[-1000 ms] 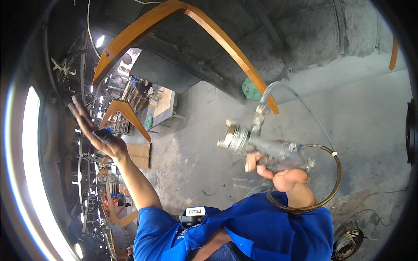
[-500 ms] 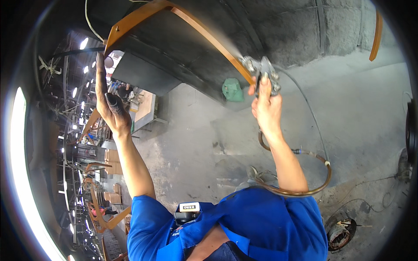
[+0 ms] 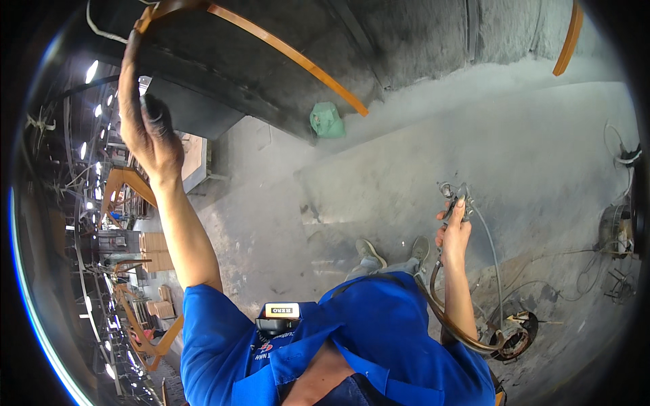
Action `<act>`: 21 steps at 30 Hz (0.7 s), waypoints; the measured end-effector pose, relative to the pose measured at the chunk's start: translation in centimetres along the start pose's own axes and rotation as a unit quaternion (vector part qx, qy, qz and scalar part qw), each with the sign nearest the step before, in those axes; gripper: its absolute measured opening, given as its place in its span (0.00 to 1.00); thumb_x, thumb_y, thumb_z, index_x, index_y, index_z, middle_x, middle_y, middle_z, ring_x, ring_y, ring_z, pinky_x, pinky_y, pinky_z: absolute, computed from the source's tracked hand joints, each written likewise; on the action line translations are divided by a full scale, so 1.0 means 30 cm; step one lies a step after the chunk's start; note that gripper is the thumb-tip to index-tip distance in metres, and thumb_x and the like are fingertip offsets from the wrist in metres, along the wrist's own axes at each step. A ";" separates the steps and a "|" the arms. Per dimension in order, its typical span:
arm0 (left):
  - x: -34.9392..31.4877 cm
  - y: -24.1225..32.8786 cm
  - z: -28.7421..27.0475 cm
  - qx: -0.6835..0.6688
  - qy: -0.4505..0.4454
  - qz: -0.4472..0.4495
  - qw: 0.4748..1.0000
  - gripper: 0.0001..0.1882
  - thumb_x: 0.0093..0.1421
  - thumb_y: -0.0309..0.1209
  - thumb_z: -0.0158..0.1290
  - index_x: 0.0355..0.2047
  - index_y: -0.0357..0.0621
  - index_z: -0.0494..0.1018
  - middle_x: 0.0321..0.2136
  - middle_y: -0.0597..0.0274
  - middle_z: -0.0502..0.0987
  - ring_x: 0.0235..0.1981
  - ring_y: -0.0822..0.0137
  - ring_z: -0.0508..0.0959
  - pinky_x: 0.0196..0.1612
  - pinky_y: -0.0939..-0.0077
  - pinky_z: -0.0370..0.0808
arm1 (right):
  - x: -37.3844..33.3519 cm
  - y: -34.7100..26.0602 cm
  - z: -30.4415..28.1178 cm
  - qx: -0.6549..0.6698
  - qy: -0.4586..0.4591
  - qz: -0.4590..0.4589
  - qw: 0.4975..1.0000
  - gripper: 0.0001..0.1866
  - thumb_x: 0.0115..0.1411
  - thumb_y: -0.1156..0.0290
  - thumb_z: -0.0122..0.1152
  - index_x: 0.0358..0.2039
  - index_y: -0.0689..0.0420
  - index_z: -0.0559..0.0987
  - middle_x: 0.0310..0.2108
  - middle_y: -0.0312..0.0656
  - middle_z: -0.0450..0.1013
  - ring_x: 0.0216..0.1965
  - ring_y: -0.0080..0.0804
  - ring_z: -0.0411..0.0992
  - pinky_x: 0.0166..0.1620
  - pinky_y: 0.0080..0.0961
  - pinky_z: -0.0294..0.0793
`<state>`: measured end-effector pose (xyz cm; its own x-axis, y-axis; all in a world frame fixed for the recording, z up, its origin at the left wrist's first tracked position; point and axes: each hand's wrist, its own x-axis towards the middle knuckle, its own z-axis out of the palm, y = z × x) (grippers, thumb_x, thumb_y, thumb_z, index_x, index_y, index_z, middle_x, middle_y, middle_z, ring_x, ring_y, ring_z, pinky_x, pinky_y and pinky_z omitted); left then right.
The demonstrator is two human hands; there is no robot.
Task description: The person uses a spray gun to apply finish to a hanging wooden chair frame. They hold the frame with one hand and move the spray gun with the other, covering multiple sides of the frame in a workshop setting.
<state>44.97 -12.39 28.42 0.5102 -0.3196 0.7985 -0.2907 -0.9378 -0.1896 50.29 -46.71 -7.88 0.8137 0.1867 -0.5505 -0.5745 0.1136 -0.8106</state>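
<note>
A curved, orange-brown wooden frame part hangs at the top, its long arm sloping down to the right. My left hand is raised at the upper left, dark with grime. Its fingers stretch upward with the thumb apart, and the fingertips meet the wood near its upper left corner. In my right hand is a metal spray gun, held low on the right, well away from the wood. A brownish hose and a thin grey hose trail down from the gun.
A green bag lies at the foot of the dark wall. Another wooden piece hangs at the upper right. Several wooden frames and a workbench stand left. A round dark container sits on the floor at lower right.
The spray gun has moved down and right, away from the wooden arm, and the spray mist beside it is gone. My left hand has risen along with the frame part in view.
</note>
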 end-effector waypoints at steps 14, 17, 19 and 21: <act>0.154 0.025 0.119 0.019 -0.007 0.096 0.995 0.26 0.74 0.45 0.42 0.63 0.41 0.68 0.67 0.42 0.64 0.70 0.44 0.63 0.71 0.53 0.57 | -0.014 -0.544 0.553 0.094 -0.293 -0.313 0.899 0.30 0.75 0.44 0.40 0.53 0.61 0.74 0.32 0.37 0.73 0.15 0.12 0.57 0.16 0.14 0.55; 0.226 -0.007 0.202 0.041 0.002 0.098 0.994 0.22 0.67 0.40 0.54 0.57 0.42 0.73 0.66 0.44 0.67 0.68 0.44 0.65 0.71 0.52 0.58 | -0.009 -0.573 0.582 0.113 -0.281 -0.341 0.890 0.31 0.75 0.44 0.40 0.54 0.62 0.74 0.33 0.39 0.74 0.15 0.13 0.57 0.16 0.14 0.56; 0.302 -0.042 0.310 0.055 0.055 0.156 0.985 0.26 0.60 0.39 0.62 0.57 0.45 0.72 0.62 0.45 0.71 0.63 0.44 0.70 0.67 0.51 0.64 | 0.006 -0.560 0.575 0.104 -0.266 -0.324 0.902 0.31 0.75 0.44 0.40 0.55 0.62 0.73 0.33 0.41 0.75 0.14 0.14 0.57 0.16 0.15 0.56; 0.350 -0.064 0.414 0.028 0.052 0.159 0.985 0.26 0.66 0.48 0.56 0.57 0.47 0.73 0.62 0.51 0.72 0.65 0.49 0.69 0.68 0.52 0.62 | 0.034 -0.535 0.564 0.078 -0.232 -0.296 0.923 0.30 0.74 0.45 0.43 0.54 0.62 0.74 0.32 0.37 0.75 0.15 0.12 0.59 0.16 0.14 0.56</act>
<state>60.95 -15.64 30.07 0.3140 -0.5860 0.7470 -0.3767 -0.7991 -0.4686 58.85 -31.82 7.95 0.8841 0.4414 0.1535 -0.0771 0.4617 -0.8837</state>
